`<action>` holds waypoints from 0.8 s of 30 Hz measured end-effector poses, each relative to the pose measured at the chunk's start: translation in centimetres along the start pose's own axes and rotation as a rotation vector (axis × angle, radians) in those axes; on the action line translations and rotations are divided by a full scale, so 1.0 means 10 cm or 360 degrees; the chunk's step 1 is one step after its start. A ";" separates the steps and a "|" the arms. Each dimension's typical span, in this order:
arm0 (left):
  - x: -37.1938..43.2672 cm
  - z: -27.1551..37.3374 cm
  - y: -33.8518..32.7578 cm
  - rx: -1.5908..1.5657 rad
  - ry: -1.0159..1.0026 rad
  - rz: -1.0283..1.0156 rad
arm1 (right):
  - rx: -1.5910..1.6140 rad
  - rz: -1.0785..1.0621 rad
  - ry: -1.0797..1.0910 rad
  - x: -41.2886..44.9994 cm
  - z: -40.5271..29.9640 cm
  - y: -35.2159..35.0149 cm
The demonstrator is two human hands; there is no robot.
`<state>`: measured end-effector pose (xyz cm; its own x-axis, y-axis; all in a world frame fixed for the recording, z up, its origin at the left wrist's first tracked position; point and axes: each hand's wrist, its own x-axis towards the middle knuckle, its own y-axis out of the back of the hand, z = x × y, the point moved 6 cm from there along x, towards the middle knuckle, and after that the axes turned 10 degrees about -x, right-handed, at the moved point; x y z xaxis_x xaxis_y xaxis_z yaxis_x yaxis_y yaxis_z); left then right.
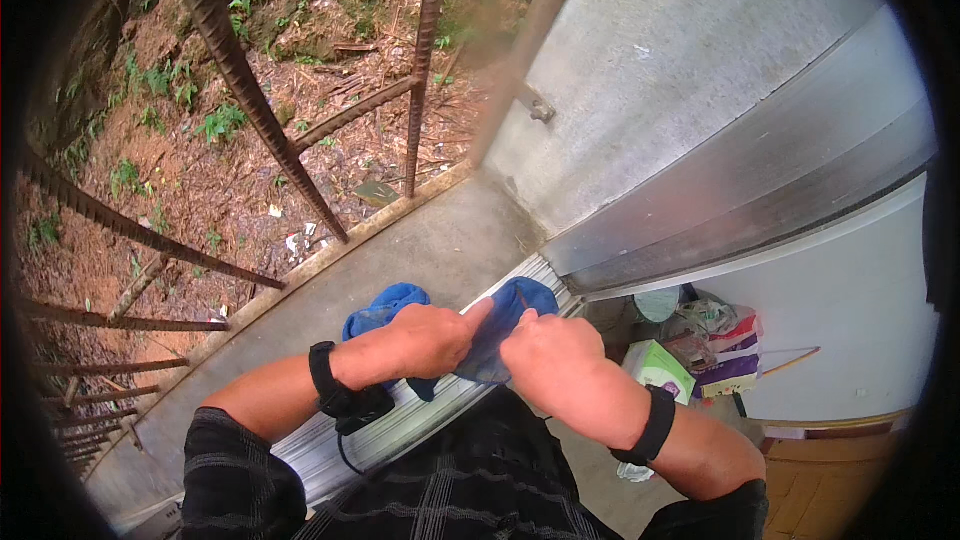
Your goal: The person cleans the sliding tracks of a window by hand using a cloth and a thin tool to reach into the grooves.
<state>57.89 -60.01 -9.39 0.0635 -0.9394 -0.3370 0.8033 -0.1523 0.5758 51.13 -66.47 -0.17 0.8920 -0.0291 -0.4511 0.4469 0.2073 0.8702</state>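
Note:
A blue cloth (534, 294) lies over the ribbed metal window track (551, 270), near the corner where sill and wall meet. My left hand (420, 337) holds a bunched part of it, with the index finger stretched towards the right-hand part. Another fold of blue cloth (386, 304) sticks out beyond the left hand, over the concrete sill (360, 262). Fingers curled, my right hand (551, 356) is at the right edge of the cloth, its thumb side on the fabric; what its fingers close on is hidden. Both wrists wear black straps.
Rusty rebar bars (416, 90) stand along the sill's outer edge, with an earth slope (225, 187) behind them. A plastered wall (645, 52) rises at the right. Inside, below, are a green-and-white box (660, 371), plastic bags (701, 330) and a brown wooden surface (817, 480).

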 end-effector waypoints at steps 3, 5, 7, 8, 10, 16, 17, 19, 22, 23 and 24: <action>0.13 0.07 0.05 -0.0047 -0.0089 0.0149 | -0.0026 -0.0070 -0.0049 0.05 0.01 0.09; 0.32 0.12 0.03 -0.0155 -0.0146 0.0174 | -0.0027 -0.0093 -0.0043 0.11 0.03 0.11; 0.35 0.15 0.10 -0.0328 -0.0294 0.0248 | -0.0033 -0.0098 -0.0016 0.17 -0.02 0.12; 0.33 0.18 0.15 -0.0320 -0.0298 0.0258 | -0.0056 -0.0103 -0.0110 0.17 -0.05 0.10; 0.36 0.16 0.14 -0.0559 -0.0056 0.0118 | -0.0093 -0.0114 -0.0237 0.18 -0.17 -0.03; 0.38 0.04 0.04 -0.0245 -0.0150 0.0086 | -0.0437 -0.0193 -0.0476 0.30 -0.44 -0.36; 0.40 0.01 0.02 -0.0309 -0.0153 0.0067 | -0.0316 -0.0333 -0.0539 0.42 -0.33 -0.57; 0.51 0.04 0.06 -0.0328 -0.0075 0.0085 | -0.0581 -0.0221 -0.0899 0.47 -0.18 -0.66; 0.68 -0.31 -0.14 -0.0534 -0.0218 0.0172 | -0.0361 -0.0400 -0.0576 0.55 -0.13 -0.45; 0.66 -0.23 -0.09 -0.0405 -0.0287 0.0182 | -0.0076 -0.0503 -0.0355 0.56 -0.08 -0.45; 0.61 -0.14 -0.01 -0.0270 -0.0358 0.0206 | -0.0073 -0.0502 -0.0362 0.51 0.05 -0.37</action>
<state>59.02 -65.32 -12.54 0.0543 -0.9949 -0.0846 0.8857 0.0089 0.4641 54.09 -67.89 -5.59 0.7058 -0.3133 -0.6354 0.7028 0.1969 0.6836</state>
